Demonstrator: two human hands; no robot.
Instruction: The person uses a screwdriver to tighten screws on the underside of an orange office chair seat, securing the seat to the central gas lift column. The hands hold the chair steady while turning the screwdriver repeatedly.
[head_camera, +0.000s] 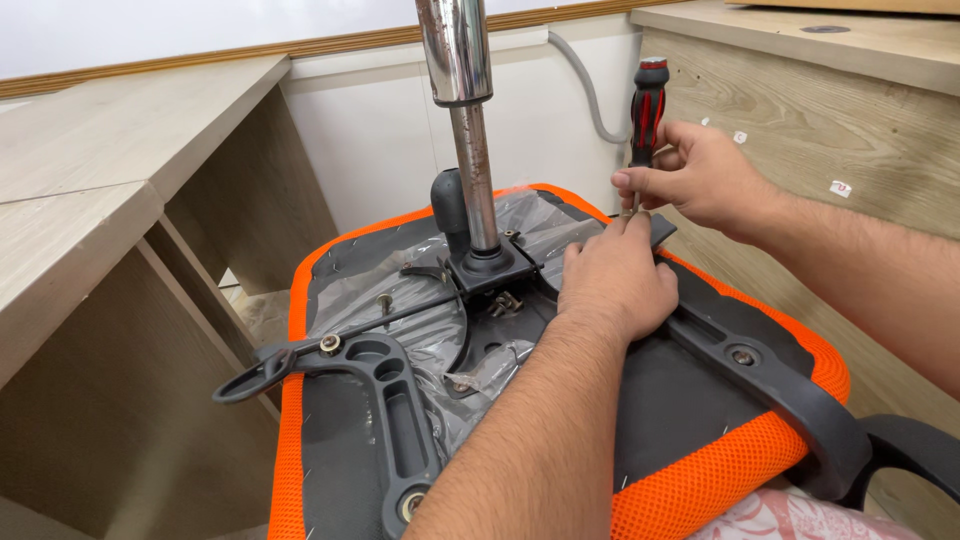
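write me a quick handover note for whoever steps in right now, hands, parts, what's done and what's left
Right hand: gripping the red and black screwdriver upright, tip down at the far right edge of the upturned chair seat.
Left hand: pressed flat on the black armrest bracket, fingers steadying the spot at the screwdriver tip.
Parts: seat lies bottom up, gas cylinder pointing up from the centre mechanism. The left armrest bracket also lies on the seat.
Done: a bolt shows in each bracket's nearer hole.
Left: the fastener under the screwdriver is hidden; check it and the others for tightness.
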